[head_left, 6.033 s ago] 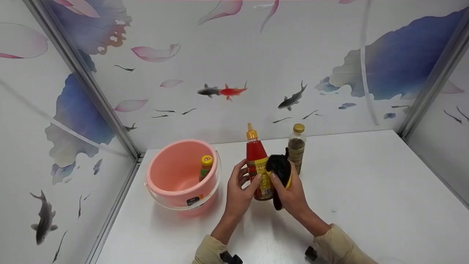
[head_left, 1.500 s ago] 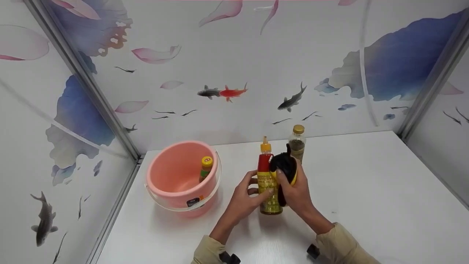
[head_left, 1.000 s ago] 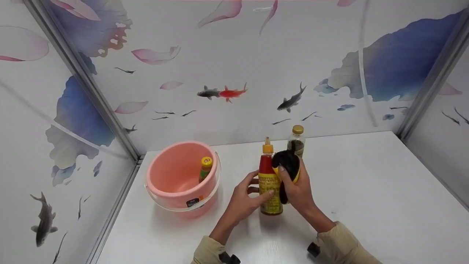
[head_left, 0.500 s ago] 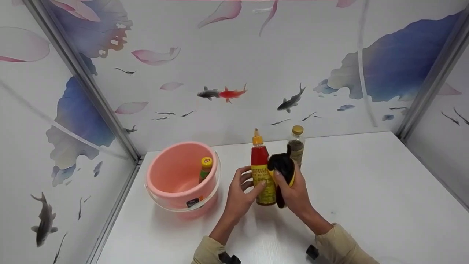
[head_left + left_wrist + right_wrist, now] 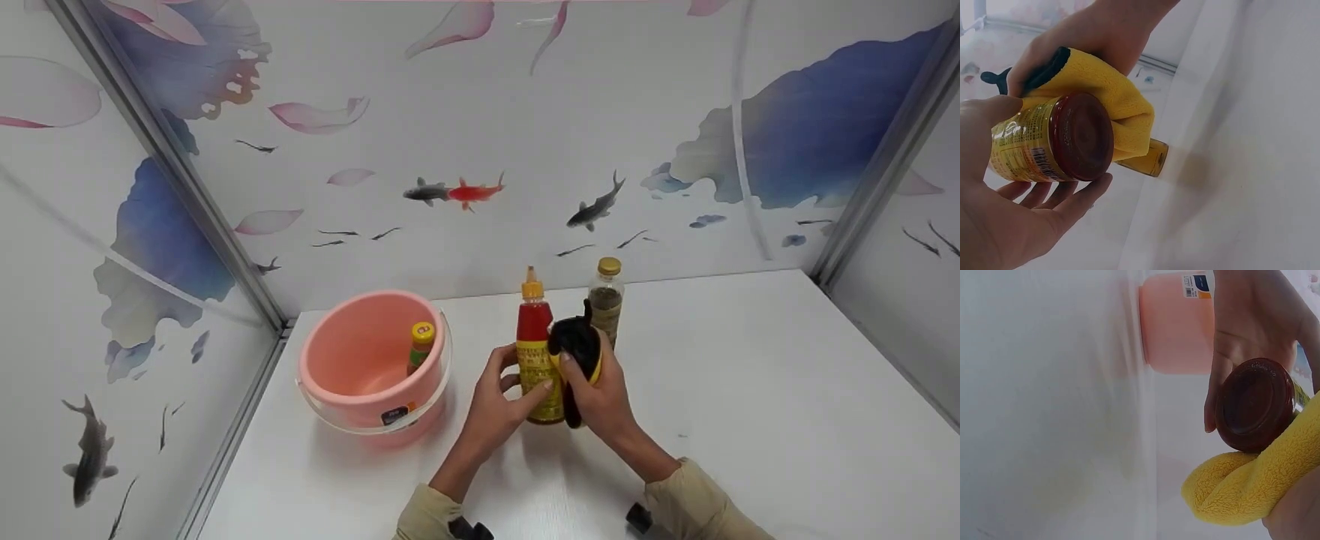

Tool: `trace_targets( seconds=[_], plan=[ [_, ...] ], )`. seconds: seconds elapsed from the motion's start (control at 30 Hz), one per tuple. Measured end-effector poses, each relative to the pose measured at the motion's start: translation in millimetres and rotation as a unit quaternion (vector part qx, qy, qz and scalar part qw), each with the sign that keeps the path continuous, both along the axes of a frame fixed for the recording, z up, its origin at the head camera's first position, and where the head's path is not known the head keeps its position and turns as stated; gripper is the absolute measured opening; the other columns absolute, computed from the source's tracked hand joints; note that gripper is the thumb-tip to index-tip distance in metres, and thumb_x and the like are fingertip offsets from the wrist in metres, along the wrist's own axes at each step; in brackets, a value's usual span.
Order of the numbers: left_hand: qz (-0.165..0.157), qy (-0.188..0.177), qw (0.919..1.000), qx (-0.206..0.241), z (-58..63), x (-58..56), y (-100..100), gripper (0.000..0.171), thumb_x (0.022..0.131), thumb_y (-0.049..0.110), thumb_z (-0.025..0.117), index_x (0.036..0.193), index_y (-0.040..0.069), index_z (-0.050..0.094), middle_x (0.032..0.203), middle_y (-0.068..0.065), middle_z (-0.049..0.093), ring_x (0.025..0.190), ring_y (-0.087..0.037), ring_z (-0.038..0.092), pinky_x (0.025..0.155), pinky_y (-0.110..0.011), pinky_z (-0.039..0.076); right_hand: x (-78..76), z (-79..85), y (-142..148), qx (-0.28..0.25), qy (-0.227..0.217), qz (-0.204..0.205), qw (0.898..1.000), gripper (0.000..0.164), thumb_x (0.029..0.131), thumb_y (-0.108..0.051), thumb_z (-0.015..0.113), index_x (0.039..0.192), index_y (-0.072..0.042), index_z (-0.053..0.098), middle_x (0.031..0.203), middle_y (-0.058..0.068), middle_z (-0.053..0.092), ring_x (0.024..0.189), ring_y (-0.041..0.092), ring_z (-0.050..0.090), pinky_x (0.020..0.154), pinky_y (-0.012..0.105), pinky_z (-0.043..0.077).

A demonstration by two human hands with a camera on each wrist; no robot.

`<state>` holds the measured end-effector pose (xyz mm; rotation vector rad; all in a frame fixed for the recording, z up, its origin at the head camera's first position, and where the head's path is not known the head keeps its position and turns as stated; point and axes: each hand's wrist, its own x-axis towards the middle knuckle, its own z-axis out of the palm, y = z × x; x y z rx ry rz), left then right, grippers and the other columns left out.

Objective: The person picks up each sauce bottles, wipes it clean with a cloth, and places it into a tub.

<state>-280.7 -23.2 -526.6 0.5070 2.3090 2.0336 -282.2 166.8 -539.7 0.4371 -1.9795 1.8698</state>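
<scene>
A red sauce squeeze bottle (image 5: 535,322) with an orange nozzle cap and a yellow label stands nearly upright in my left hand (image 5: 491,401), whose fingers and thumb curl round its lower half. Both wrist views show its dark round base (image 5: 1085,136) lifted off the table. Bunched in my right hand (image 5: 604,394) is a yellow and black cloth (image 5: 576,341), pressed to the bottle's right side. In the right wrist view the fluffy yellow side of the cloth (image 5: 1241,489) lies along the bottle near its base.
A pink bucket (image 5: 330,401) with a pale handle stands on the white table (image 5: 750,390) at left. Inside it is a yellow-capped bottle (image 5: 422,345). A gold-capped bottle of dark contents (image 5: 606,296) stands behind the cloth, near the back wall.
Over the last seconds the sauce bottle has turned, showing more yellow label. Both hands shifted right and nearer, then back left, the cloth staying against the bottle. Bucket and gold-capped bottle stayed put.
</scene>
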Motion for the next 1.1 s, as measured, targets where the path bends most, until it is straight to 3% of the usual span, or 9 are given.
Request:
trace_targets(
  seconds=[0.2, 0.6, 1.1],
  plan=[
    [-0.007, -0.006, 0.9999, -0.014, -0.9, 0.7, 0.1, 0.069, 0.095, 0.037, 0.084, 0.151, 0.021, 0.047, 0.15, -0.005, 0.057, 0.13, -0.026, 0.065, 0.114, -0.051, 0.055, -0.5, 1.4, 0.7, -0.001, -0.001, -0.006, 1.0, 0.045, 0.109, -0.016, 0.066, 0.151, -0.016, 0.051, 0.138, 0.003, 0.066, 0.117, 0.027, 0.069, 0.099, 0.032, 0.061],
    [-0.085, -0.022, 0.9948, -0.051, -4.0, 3.4, -4.7, 0.064, 0.097, 0.035, 0.078, 0.151, 0.024, 0.046, 0.15, -0.003, 0.056, 0.134, -0.027, 0.062, 0.116, -0.057, 0.051, -2.6, 4.9, 3.9, -0.007, -0.006, -0.023, 1.0, 0.045, 0.109, -0.016, 0.065, 0.151, -0.014, 0.05, 0.141, 0.004, 0.064, 0.12, 0.027, 0.066, 0.101, 0.029, 0.06],
    [-0.038, -0.028, 0.9949, -0.09, -3.4, 3.6, -2.9, 0.067, 0.091, 0.044, 0.085, 0.147, 0.027, 0.052, 0.144, 0.001, 0.062, 0.123, -0.022, 0.067, 0.103, -0.051, 0.06, 0.4, 1.8, 0.0, -0.005, -0.02, -0.026, 0.999, 0.046, 0.109, -0.019, 0.066, 0.151, -0.016, 0.049, 0.141, 0.004, 0.063, 0.121, 0.027, 0.068, 0.099, 0.03, 0.061]
  ],
)
